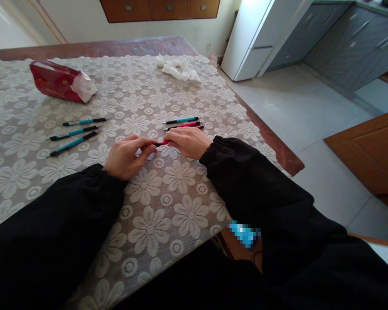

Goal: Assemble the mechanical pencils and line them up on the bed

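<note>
My left hand (pixel 126 156) and my right hand (pixel 189 141) meet over the lace tablecloth (pixel 168 202), both gripping one red mechanical pencil (pixel 163 143) between their fingertips. Only a short red stretch of it shows between the hands. Just beyond my right hand lie a teal pencil (pixel 181 120) and two red pencils (pixel 186 125), side by side. Three teal pencils (pixel 74 133) lie in a loose row to the left of my left hand.
A red tissue pack (pixel 56 81) lies at the far left, crumpled white tissues (pixel 179 69) at the far middle. The table's right edge (pixel 278 148) drops to a tiled floor, with a white fridge (pixel 258 38), grey cabinets and a wooden door beyond.
</note>
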A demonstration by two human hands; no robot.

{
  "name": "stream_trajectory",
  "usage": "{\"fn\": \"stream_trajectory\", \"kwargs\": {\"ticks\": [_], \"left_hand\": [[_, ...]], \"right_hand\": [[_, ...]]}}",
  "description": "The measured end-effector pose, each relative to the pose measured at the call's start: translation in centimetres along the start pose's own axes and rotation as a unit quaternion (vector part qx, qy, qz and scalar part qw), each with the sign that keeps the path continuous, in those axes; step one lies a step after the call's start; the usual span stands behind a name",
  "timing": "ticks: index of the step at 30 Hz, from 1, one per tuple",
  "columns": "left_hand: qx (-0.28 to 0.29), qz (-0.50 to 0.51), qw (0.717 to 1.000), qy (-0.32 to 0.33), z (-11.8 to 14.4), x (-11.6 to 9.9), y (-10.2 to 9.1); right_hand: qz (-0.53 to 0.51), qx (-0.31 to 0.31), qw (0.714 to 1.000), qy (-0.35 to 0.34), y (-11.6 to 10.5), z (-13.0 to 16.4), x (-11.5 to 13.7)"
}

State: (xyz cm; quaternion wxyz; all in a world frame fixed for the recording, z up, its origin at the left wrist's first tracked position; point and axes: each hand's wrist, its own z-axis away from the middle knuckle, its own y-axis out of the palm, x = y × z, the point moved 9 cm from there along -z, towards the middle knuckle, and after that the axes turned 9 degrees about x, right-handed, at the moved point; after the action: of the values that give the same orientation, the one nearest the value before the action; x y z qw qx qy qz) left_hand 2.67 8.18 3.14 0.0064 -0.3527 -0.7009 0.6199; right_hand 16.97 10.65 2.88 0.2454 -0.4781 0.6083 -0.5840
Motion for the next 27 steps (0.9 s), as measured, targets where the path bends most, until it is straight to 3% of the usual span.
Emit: {"fn": "stream_trajectory", "kwargs": {"ticks": [5,14,19,22,27], "left_hand": [[0.01,0.01,1.0,0.018,-0.1,-0.4,0.0],[0.006,0.013,0.998,0.054,-0.1,-1.2,-0.1],[0.027,0.021,0.999,0.038,-0.2,-0.9,0.3],[0.005,0.016,0.999,0.045,-0.1,-0.9,0.0],[-0.006,0.039,0.995,0.092,0.2,-1.4,-0.1]], "right_hand": [[0.009,-0.008,1.0,-0.009,-0.3,0.0,0.4],[-0.022,0.048,0.998,0.033,0.6,-0.1,0.2],[0.004,0.004,1.0,-0.001,0.3,-0.2,0.7],[0.012,-0.009,1.0,-0.005,0.0,-0.2,0.7],[-0.007,0.036,0.999,0.018,0.4,-0.2,0.5]]}}
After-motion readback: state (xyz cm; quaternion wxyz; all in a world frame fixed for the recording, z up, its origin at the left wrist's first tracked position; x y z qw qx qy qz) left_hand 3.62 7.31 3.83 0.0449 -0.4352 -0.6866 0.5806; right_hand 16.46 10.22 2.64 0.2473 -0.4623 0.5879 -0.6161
